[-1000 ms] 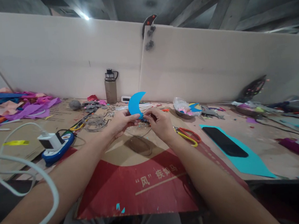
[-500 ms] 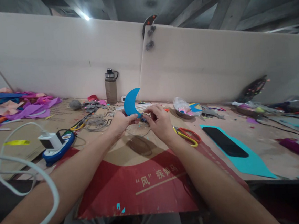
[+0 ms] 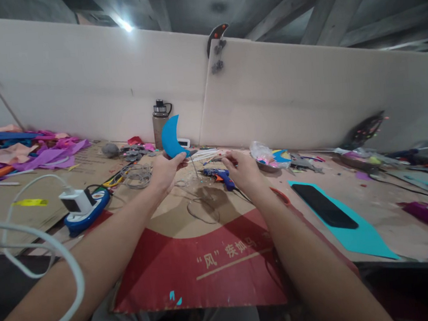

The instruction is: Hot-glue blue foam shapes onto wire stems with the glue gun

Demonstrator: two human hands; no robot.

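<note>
My left hand is closed on the lower end of a blue crescent-shaped cutout, its curved tip pointing up. A thin wire or string hangs from the cutout's lower end, beside a dark tip. My right hand is apart from it to the right, thumb and fingers drawn together. Whether something small is between those fingertips I cannot make out. Just below and left of the right hand a blue glue gun lies on the cardboard. Red-handled scissors are mostly hidden behind my right forearm.
A bottle stands by the white partition. At left are a power strip with a white plug, coiled wire and coloured scraps. A bowl and a phone on turquoise sheet are at right.
My left hand has carried the blue crescent to the left and slightly up. My right hand has come away from it to the right, leaving the glue gun in sight between them.
</note>
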